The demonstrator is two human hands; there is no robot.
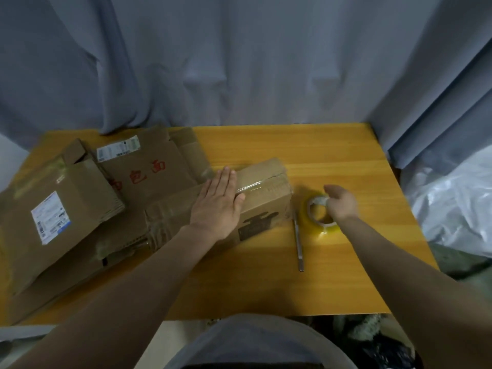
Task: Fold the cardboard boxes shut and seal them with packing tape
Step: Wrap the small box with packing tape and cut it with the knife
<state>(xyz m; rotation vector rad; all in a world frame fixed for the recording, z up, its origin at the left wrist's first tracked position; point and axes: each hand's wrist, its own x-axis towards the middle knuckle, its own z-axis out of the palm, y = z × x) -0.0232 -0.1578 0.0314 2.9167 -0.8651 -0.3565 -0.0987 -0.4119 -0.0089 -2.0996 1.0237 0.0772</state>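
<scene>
My left hand lies flat, fingers straight and together, pressing down on top of the box near the middle of the desk. The box's flaps are folded shut, so I cannot see what it holds. A strip of clear tape runs along the top seam from under my fingertips toward the box's right end. My right hand is curled over the roll, gripping its upper rim; the yellowish roll stands tilted on the desk just right of the box, apart from it. A slim metal cutter lies on the desk between box and roll, pointing toward me.

To the left, a labelled box leans on a heap of cardboard, a small flap raised at its far corner; its inside is hidden from me. Behind it lies a flat carton with red characters and a white label. A grey curtain hangs behind the desk, and a white plastic bag sits off its right side.
</scene>
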